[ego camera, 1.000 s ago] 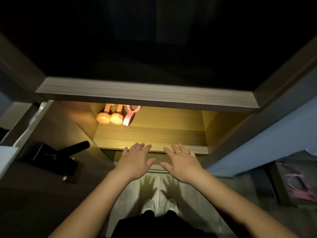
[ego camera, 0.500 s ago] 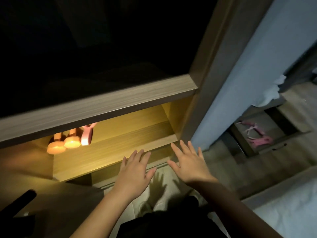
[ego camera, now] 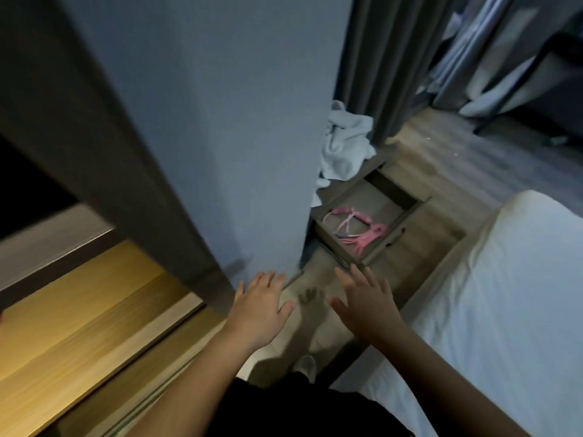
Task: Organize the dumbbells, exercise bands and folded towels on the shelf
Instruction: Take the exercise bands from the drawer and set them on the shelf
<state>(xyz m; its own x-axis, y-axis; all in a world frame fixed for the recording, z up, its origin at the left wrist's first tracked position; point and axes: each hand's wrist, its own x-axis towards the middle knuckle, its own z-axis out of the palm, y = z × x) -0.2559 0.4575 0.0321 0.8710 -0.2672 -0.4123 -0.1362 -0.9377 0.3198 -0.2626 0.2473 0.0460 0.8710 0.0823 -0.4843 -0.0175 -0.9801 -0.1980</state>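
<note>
Open drawer [ego camera: 370, 199]: pink exercise bands [ego camera: 362, 233] inside, well apart from outstretched fingers [ego camera: 347, 280].

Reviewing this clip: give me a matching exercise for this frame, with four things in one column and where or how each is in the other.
Things:
1. exercise bands
2. white towels
3. left hand
4. shelf

Place or state:
A. open, fingers spread, holding nothing
B. lying in the open drawer
C. heaped on the top above the drawer
D. lit warm yellow, at lower left

Pairs: 1-B; 2-C; 3-A; 4-D
</note>
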